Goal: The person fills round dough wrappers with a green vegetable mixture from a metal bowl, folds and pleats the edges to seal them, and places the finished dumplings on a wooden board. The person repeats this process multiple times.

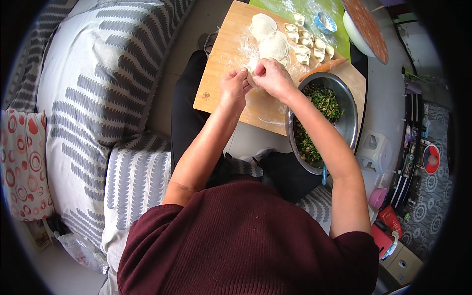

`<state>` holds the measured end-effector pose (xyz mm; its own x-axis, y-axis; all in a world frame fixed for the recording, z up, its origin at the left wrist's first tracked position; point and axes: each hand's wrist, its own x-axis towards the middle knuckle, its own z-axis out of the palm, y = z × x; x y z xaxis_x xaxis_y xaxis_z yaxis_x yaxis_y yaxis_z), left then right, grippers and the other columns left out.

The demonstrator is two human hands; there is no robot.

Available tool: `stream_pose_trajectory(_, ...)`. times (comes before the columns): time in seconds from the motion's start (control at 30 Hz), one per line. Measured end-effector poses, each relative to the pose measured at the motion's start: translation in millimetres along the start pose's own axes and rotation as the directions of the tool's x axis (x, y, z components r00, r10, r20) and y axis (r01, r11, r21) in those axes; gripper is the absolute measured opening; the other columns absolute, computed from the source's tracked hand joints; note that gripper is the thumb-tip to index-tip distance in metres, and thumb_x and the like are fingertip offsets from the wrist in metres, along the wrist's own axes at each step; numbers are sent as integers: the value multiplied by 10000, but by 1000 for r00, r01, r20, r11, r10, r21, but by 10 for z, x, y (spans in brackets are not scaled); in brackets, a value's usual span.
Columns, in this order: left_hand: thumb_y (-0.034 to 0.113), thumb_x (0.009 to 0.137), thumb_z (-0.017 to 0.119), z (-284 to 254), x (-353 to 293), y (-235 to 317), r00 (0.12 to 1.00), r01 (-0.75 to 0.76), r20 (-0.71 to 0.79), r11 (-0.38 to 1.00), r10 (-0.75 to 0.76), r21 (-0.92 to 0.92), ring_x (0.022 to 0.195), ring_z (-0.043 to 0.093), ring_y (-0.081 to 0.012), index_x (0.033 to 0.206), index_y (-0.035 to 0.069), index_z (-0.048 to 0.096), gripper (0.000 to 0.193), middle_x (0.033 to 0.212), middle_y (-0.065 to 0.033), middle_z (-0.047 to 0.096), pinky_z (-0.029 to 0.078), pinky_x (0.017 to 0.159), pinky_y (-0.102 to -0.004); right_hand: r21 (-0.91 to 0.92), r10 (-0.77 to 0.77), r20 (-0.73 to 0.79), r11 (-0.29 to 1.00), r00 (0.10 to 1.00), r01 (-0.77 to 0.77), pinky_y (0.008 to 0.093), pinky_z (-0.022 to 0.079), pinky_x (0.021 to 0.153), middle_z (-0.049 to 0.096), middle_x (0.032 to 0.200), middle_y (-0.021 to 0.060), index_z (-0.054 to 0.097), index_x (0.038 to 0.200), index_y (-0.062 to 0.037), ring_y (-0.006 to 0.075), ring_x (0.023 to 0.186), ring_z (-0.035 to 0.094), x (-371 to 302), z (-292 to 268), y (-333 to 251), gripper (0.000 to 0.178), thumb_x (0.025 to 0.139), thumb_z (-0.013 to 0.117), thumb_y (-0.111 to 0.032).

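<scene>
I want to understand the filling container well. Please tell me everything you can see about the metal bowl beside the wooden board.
The metal bowl is round, shiny and looks like steel. It holds a chopped green filling with pale bits, which covers the bottom while the upper wall is bare. It stands upright at the right edge of the wooden board, overlapping it. The right forearm crosses above it. A rolling pin lies just beyond its far rim.

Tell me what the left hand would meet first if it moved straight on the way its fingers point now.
The left hand points up the wooden board. Past the dumpling it pinches with the right hand, it would probably meet the round dough wrappers first, though depth is unclear.
</scene>
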<state>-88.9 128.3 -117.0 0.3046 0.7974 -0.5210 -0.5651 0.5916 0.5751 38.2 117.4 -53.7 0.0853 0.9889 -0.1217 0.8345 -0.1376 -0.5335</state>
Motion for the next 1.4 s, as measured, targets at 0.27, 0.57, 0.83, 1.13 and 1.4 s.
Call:
stream_pose_trajectory(0.27,154,993,493,6,20,-25,984,-61,-169,997,54,-38,960,660,-240,1050,6,517,161,1049,-147,623,546,852,-404,504,191,95,837,977,-213,326,542,672,666,799,121,640,815,-8,225,734,668,-25,-161,109,90,766,654,-82)
stream_pose_trajectory(0.57,208,993,460,-274,116,155,980,-198,-38,958,194,-210,982,638,-225,1077,19,536,220,1068,-113,620,538,830,-394,729,143,228,630,963,-266,267,553,682,669,838,66,608,932,-15,128,739,660,-83,-529,54,132,866,642,-124)
stream_pose_trajectory(0.83,227,971,553,-280,-145,496,964,-194,127,947,232,-258,1027,645,-229,1151,-41,540,324,1136,-134,632,539,912,-377,521,146,278,808,949,-277,274,543,714,682,848,77,610,939,-11,151,771,670,6,-564,275,162,860,653,-144)
stream_pose_trajectory(1.13,99,867,675,-381,10,329,992,-100,49,965,115,-244,1092,617,-221,1237,-30,534,416,1183,-113,632,496,971,-363,35,76,21,996,997,-76,306,515,775,692,875,78,643,1003,-1,173,818,654,-163,-559,307,212,860,648,-157)
stream_pose_trajectory(1.4,157,886,647,-228,-252,547,934,-76,334,984,127,-160,1086,622,-273,1274,-30,504,454,1202,-181,620,503,959,-373,110,148,-211,986,966,-127,310,524,750,694,886,92,658,1012,-30,189,806,667,-1155,-1157,341,184,871,647,-148)
